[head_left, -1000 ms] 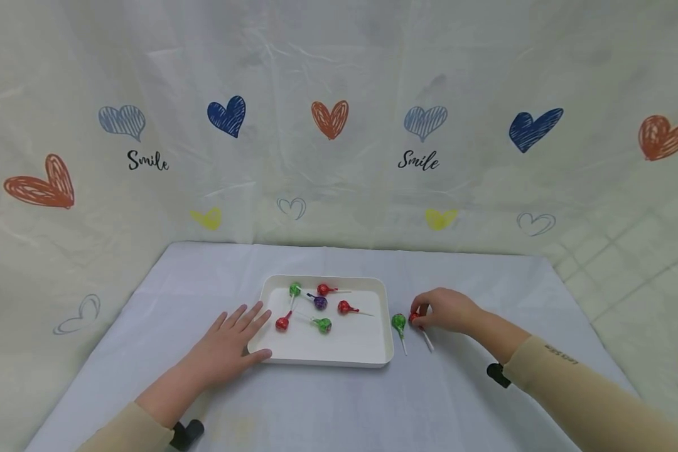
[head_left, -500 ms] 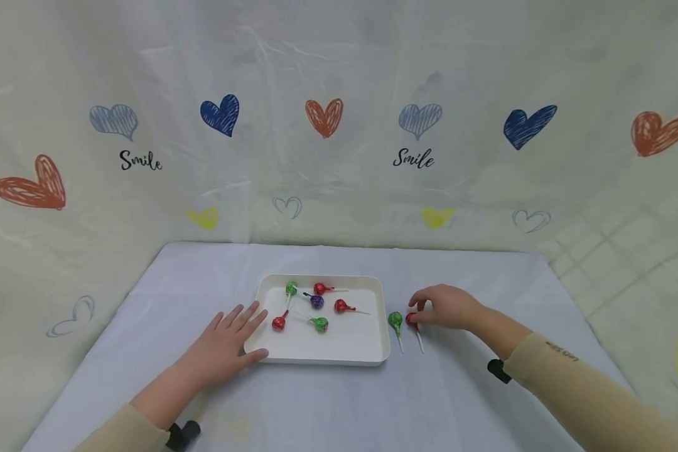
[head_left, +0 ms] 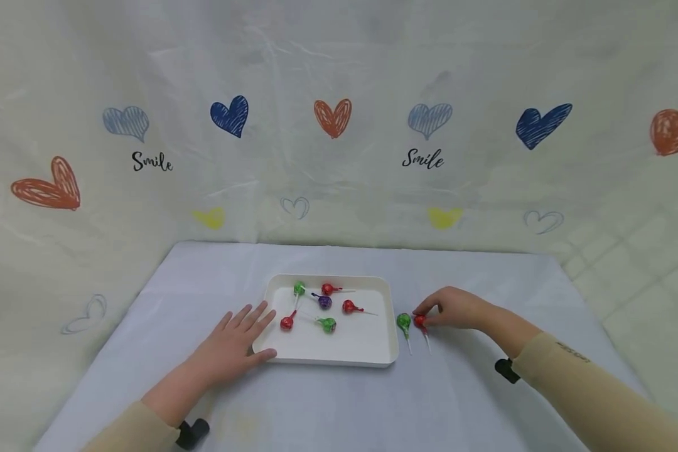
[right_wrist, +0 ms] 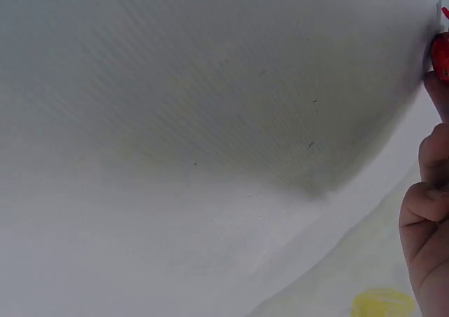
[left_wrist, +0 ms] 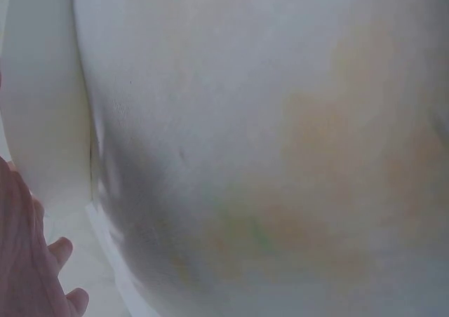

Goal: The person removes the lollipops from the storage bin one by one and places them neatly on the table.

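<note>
In the head view my right hand holds the round head of a red-wrapped lollipop between thumb and index finger. Its white stick lies toward the near side of the table. Just left of it, a green lollipop lies roughly parallel. The right wrist view catches a fingertip against the red lollipop at its edge. With fingers spread, my left hand rests at the left edge of a white tray. On that tray lie several lollipops, among them a purple one and a green one.
A white cloth covers the table, with faint stains near its front. Behind it hangs a pale curtain printed with hearts and "Smile". Both wrists carry a small black camera, such as the right one.
The red lollipop's stick has swung left, more in line with the green one. My right fingers have shifted slightly at its head. My left hand stays at the tray.
</note>
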Demonstrator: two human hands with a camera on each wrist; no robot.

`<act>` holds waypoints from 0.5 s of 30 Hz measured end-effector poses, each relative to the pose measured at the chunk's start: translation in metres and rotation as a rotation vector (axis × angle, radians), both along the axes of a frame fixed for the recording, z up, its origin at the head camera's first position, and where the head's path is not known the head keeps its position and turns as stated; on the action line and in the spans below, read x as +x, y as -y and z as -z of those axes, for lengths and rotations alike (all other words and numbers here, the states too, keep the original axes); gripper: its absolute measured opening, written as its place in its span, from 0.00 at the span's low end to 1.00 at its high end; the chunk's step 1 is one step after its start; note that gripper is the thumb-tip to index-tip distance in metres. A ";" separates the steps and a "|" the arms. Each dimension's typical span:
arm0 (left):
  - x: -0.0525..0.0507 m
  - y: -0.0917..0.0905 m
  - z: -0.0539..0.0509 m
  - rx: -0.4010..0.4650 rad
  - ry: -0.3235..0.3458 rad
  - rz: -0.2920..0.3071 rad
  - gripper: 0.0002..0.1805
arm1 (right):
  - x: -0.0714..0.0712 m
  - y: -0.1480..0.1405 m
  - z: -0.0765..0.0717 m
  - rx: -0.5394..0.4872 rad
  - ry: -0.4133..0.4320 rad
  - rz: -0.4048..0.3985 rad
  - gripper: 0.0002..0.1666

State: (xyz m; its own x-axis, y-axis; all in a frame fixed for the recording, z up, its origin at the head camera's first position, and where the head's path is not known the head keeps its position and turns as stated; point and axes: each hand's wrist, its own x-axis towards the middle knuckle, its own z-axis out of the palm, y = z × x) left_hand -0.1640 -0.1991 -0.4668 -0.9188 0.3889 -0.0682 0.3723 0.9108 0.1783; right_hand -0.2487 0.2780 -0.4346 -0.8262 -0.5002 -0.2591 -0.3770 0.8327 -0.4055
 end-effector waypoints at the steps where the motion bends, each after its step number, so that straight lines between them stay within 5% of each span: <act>1: 0.000 0.000 0.001 0.008 -0.001 0.003 0.47 | 0.000 0.000 0.001 0.000 -0.001 0.010 0.13; 15: 0.000 -0.001 0.000 -0.009 -0.006 -0.001 0.47 | -0.002 0.004 0.007 -0.017 -0.010 0.019 0.14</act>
